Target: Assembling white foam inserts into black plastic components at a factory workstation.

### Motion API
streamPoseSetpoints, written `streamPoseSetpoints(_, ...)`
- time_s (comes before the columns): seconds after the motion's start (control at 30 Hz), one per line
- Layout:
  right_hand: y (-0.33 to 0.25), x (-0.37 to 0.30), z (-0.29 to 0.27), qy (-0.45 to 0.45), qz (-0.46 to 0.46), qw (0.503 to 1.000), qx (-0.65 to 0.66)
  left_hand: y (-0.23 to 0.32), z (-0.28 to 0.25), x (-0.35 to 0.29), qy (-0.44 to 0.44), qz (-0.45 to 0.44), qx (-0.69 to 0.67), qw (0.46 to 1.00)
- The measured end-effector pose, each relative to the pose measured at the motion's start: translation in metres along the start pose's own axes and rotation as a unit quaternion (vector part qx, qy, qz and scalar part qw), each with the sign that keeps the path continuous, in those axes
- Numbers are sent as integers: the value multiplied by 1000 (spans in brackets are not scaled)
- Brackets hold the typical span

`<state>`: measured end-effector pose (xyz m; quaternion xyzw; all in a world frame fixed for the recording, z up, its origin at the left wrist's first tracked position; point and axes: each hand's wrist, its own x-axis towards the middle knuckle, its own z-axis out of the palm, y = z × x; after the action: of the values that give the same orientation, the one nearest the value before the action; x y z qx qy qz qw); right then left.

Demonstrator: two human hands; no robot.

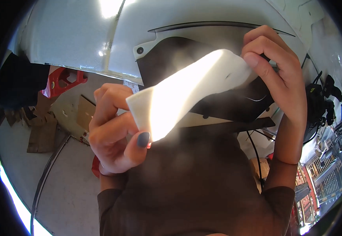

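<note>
A white, slightly curved strip (186,88) is stretched slantwise between my two hands, with bright light glaring off its middle. At its lower left end my left hand (114,131) is closed on it, the thumb pressed near the edge. My right hand (277,65) pinches the upper right end between thumb and fingers. I cannot tell whether the strip is plastic, foam or cloth. Behind it lies a dark panel (233,106) with a pale border, partly covered by the strip. A round dark spot marks the border's upper left corner.
A light table (72,33) spans the far side. To the left are a red plastic object (63,82), perhaps a stool, and cardboard pieces (43,135) on the floor. A black cable (47,173) runs there. Black gear (318,104) and shelving (328,169) stand at the right.
</note>
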<state>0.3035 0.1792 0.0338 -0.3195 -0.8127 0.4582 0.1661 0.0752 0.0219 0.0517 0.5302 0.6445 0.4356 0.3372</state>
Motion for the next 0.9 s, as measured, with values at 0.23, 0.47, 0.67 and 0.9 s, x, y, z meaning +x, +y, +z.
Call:
streamPoseSetpoints(0.23, 1, -5, -5, -11, 16, 999, 27, 6, 2, -15, -37, -24, -3, 999)
streamPoseSetpoints(0.47, -6, -53, -24, 134, -8, 990, -49, 5, 0, -14, -25, -46, -51, 997)
streamPoseSetpoints(0.67, -5, -44, 0, 46, -43, 988, -138, 12, -6, -17, -17, -129, -54, 990)
streamPoseSetpoints(0.9, -11, -41, 7, -2, -35, 994, -106, 15, -2, -15, 32, -239, -55, 969)
